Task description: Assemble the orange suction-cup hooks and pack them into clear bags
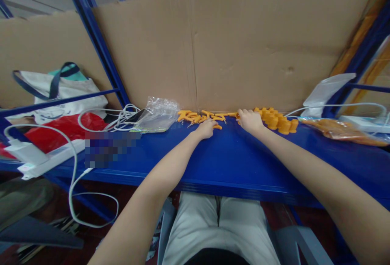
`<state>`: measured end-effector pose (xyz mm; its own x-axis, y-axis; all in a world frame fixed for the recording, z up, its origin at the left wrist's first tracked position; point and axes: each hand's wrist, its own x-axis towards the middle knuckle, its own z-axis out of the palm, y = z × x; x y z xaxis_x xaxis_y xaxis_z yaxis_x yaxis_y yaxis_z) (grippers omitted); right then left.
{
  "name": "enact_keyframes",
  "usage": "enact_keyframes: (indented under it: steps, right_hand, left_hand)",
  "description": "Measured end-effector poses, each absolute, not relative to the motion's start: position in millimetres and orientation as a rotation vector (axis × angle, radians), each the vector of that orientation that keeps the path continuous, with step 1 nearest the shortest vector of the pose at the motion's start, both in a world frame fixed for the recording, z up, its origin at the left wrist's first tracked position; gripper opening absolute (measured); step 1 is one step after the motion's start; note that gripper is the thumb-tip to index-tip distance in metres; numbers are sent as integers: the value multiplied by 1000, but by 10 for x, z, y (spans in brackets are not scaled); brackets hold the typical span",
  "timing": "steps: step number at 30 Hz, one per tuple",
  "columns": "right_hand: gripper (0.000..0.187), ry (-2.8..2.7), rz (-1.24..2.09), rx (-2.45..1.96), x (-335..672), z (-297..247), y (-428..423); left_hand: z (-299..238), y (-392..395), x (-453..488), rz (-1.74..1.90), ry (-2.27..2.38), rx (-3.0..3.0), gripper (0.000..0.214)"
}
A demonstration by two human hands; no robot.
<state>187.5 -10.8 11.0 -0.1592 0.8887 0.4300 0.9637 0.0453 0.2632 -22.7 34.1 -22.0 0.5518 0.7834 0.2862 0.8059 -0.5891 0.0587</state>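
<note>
Several orange corkscrews (189, 116) with metal spirals lie in a loose pile against the cardboard at the back of the blue shelf. My left hand (206, 129) is at the front of this pile, its fingers curled on an orange corkscrew (217, 127) whose end sticks out to the right. Farther right, my right hand (249, 120) pinches an orange plastic piece (237, 115), mostly hidden by the fingers. Just right of that hand stand rows of orange rounded plastic parts (274, 119), close together.
A clear plastic bag (158, 114) lies left of the pile, near coiled white cables (128, 116). A power strip (51, 159), red bag (65, 131) and cloth tote (70, 94) are at the left. On the right is a bag of orange parts (344, 130). Cardboard (237, 45) walls the back.
</note>
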Motion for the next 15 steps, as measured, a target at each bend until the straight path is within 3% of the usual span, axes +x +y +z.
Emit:
enact_keyframes:
  steps: [15]
  right_hand:
    - [41, -2195, -563, -2008, 1796, -73, 16]
  left_hand:
    - [-224, 320, -195, -517, -1354, -2725, 49]
